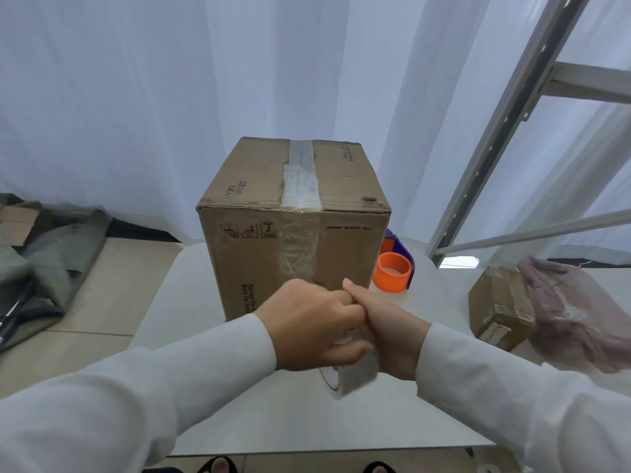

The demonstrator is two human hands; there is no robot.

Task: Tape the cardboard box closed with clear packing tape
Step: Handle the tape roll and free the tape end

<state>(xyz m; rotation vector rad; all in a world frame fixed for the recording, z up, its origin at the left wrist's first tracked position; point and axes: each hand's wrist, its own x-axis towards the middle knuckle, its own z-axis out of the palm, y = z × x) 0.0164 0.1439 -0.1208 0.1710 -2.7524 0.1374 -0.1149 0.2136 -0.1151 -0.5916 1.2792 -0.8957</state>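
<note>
Your cardboard box stands upright mid-tabletop, nearer the far edge, with clear tape already along its top seam and down the near face. Both hands meet just before it: your left hand pinches the tape roll, your right hand grips its other side. The film is probably thin, clingy and easily creased; hold the roll by its stiff rim.

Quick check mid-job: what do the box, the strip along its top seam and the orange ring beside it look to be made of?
Box: brown corrugated cardboard, matte, with scuffed edges. Strip: clear plastic tape, glossy and wrinkled, cardboard showing through. Orange ring: likely smooth moulded plastic, uniform colour with a soft sheen.
</note>
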